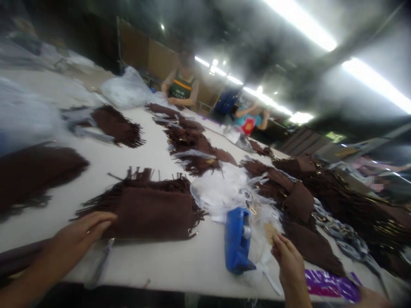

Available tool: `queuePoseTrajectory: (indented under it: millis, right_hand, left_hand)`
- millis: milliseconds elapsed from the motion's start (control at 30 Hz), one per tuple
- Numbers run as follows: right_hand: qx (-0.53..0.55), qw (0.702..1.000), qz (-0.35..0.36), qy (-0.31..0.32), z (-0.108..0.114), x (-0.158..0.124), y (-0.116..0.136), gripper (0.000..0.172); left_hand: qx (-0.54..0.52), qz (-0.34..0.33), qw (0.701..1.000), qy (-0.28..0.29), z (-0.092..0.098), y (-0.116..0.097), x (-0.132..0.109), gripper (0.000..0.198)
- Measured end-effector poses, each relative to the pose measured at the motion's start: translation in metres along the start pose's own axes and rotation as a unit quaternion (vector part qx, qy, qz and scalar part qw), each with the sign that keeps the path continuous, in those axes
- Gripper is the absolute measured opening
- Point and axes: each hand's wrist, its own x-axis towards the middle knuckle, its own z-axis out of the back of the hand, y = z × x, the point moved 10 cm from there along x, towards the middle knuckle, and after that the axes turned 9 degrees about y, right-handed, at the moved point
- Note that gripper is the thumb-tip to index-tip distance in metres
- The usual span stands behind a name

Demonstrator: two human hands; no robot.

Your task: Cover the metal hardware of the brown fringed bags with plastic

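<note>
My left hand lies flat with fingers stretched out at the near left edge of the white table, beside a brown fringed suede bag and over a clear plastic sleeve. My right hand reaches toward a pile of white paper and small tags, fingers pinched near a tan tag. A blue tagging gun lies just left of that hand. What the fingers grip is blurred.
More brown fringed bags lie in piles across the table, with chains and a purple packet at the right. A clear plastic bag sits at the back. Two other people work at the far side.
</note>
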Motion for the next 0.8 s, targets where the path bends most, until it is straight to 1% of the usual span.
queuePoseTrajectory:
  millis: [33, 67, 100, 133, 200, 267, 300, 333, 367, 400, 433, 467, 500, 567, 633, 667, 700, 733, 800]
  right_hand:
    - [0.057, 0.997, 0.004, 0.044, -0.018, -0.008, 0.011, 0.057]
    - [0.123, 0.988, 0.002, 0.096, -0.039, -0.018, 0.023, 0.052]
    - [0.192, 0.970, -0.008, 0.151, -0.064, -0.032, 0.034, 0.047]
    - [0.252, 0.946, -0.024, 0.201, -0.089, -0.048, 0.045, 0.042]
    - [0.323, 0.903, -0.061, 0.277, -0.137, -0.084, 0.062, 0.034]
    - [0.352, 0.867, -0.091, 0.341, -0.181, -0.120, 0.073, 0.028]
    - [0.361, 0.849, -0.102, 0.371, -0.201, -0.137, 0.076, 0.026]
    - [0.367, 0.833, -0.113, 0.399, -0.219, -0.152, 0.078, 0.024]
    - [0.370, 0.820, -0.125, 0.418, -0.235, -0.166, 0.077, 0.024]
    - [0.370, 0.811, -0.137, 0.432, -0.248, -0.177, 0.074, 0.027]
    - [0.367, 0.805, -0.149, 0.442, -0.259, -0.187, 0.070, 0.030]
    - [0.364, 0.799, -0.160, 0.451, -0.269, -0.196, 0.067, 0.034]
    - [0.362, 0.794, -0.170, 0.458, -0.277, -0.203, 0.063, 0.038]
    - [0.365, 0.781, -0.182, 0.473, -0.289, -0.215, 0.058, 0.040]
    - [0.366, 0.775, -0.188, 0.480, -0.297, -0.221, 0.052, 0.040]
    - [0.356, 0.781, -0.188, 0.477, -0.299, -0.220, 0.046, 0.041]
    - [0.334, 0.796, -0.186, 0.469, -0.298, -0.217, 0.037, 0.042]
    - [0.301, 0.818, -0.175, 0.458, -0.295, -0.211, 0.027, 0.043]
    - [0.198, 0.872, -0.125, 0.429, -0.284, -0.192, 0.005, 0.044]
  left_hand:
    - [-0.041, -0.009, 0.999, 0.026, -0.016, -0.024, -0.003, 0.040]
    - [-0.103, -0.013, 0.992, 0.068, -0.037, -0.047, -0.006, 0.037]
    - [-0.172, -0.024, 0.978, 0.118, -0.059, -0.071, -0.009, 0.036]
    - [-0.237, -0.035, 0.960, 0.146, -0.077, -0.092, -0.011, 0.036]
    - [-0.342, -0.045, 0.920, 0.187, -0.111, -0.124, -0.015, 0.043]
    - [-0.423, -0.039, 0.878, 0.222, -0.140, -0.143, -0.020, 0.053]
    - [-0.449, -0.040, 0.863, 0.229, -0.149, -0.149, -0.022, 0.057]
    - [-0.465, -0.046, 0.854, 0.228, -0.155, -0.153, -0.024, 0.062]
    - [-0.466, -0.061, 0.854, 0.223, -0.157, -0.157, -0.026, 0.066]
    - [-0.453, -0.082, 0.863, 0.210, -0.155, -0.160, -0.028, 0.067]
    - [-0.430, -0.105, 0.876, 0.194, -0.151, -0.161, -0.030, 0.064]
    - [-0.403, -0.122, 0.890, 0.176, -0.146, -0.161, -0.032, 0.053]
    - [-0.380, -0.127, 0.902, 0.161, -0.143, -0.158, -0.033, 0.039]
    - [-0.362, -0.102, 0.914, 0.150, -0.140, -0.143, -0.033, 0.015]
    - [-0.353, -0.066, 0.921, 0.149, -0.139, -0.123, -0.033, 0.012]
    - [-0.338, -0.054, 0.928, 0.145, -0.137, -0.113, -0.032, 0.013]
    - [-0.314, -0.047, 0.938, 0.139, -0.134, -0.103, -0.033, 0.014]
    - [-0.284, -0.040, 0.949, 0.129, -0.129, -0.092, -0.033, 0.015]
    - [-0.227, -0.021, 0.967, 0.115, -0.119, -0.069, -0.038, 0.018]
